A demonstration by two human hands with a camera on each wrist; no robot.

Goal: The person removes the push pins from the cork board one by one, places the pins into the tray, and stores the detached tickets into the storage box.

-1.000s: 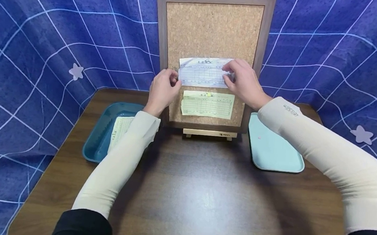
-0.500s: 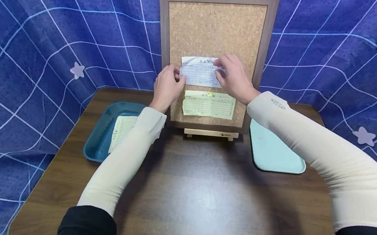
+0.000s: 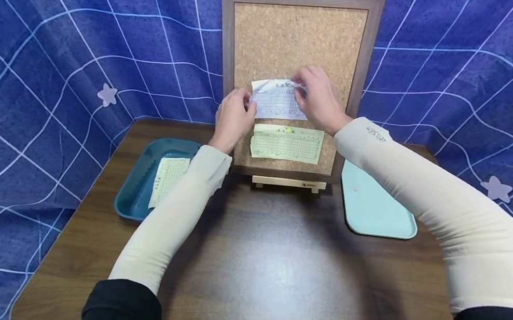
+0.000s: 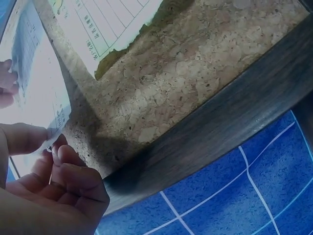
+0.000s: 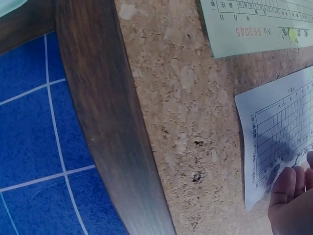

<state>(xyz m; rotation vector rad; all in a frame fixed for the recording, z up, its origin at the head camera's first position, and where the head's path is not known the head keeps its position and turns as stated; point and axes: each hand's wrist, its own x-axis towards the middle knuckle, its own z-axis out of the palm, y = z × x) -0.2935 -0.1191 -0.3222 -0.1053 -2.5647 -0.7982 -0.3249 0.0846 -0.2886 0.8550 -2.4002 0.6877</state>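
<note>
A white printed form (image 3: 277, 99) lies across the middle of the cork board (image 3: 297, 39), above a pale yellow-green form (image 3: 288, 145) with a small yellow dot at its heading. My left hand (image 3: 235, 116) pinches the white form's left edge; in the left wrist view, the thumb (image 4: 29, 138) lies on the paper with curled fingers behind the edge. My right hand (image 3: 318, 96) is at the top of this form, its bent fingers (image 5: 283, 188) close over the heading in the right wrist view. I cannot tell whether they pinch the paper or something small.
The framed board stands on a small wooden easel (image 3: 289, 183) at the back of the brown table (image 3: 273, 266). At left sits a blue-green basket (image 3: 133, 194) with a paper form (image 3: 167, 179) inside. A pale turquoise tray (image 3: 379, 214) lies at right. A blue patterned curtain (image 3: 58, 82) hangs behind.
My right hand has moved left from the white form's right end to its heading. My left hand stays at the left edge. The whole scene has shifted slightly rightward in view.
</note>
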